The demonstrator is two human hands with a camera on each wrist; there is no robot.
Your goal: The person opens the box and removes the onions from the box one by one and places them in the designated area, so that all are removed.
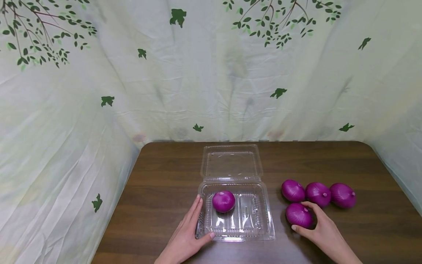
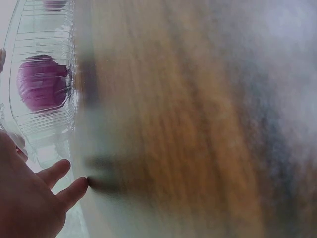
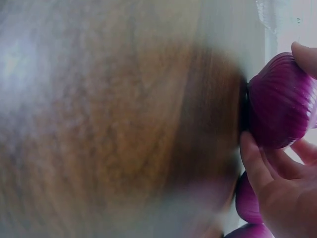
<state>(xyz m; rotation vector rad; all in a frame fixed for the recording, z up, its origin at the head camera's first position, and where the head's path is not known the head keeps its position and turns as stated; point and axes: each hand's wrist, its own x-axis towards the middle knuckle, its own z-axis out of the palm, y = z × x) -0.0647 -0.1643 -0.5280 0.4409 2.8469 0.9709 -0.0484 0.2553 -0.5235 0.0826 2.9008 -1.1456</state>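
A purple onion (image 1: pixel 299 215) lies at the right of the table, with the thumb and fingers of my right hand (image 1: pixel 321 229) around it. The right wrist view shows the same onion (image 3: pixel 281 101) between thumb and fingers, close to the table. My left hand (image 1: pixel 188 233) rests at the near left corner of a clear plastic clamshell container (image 1: pixel 255 238), fingers straight along its left side and thumb over the front rim. Inside the container, toward the left, sits another purple onion (image 1: pixel 223 201); it shows through the ribbed wall in the left wrist view.
Behind the held onion, three more onions stand in a row: a left one (image 1: pixel 293 190), a middle one (image 1: pixel 318 194) and a right one (image 1: pixel 343 195). The container's lid (image 1: pixel 232 176) lies folded back on the brown wooden table (image 1: pixel 158 190). A leaf-print curtain (image 1: pixel 211 91) hangs behind.
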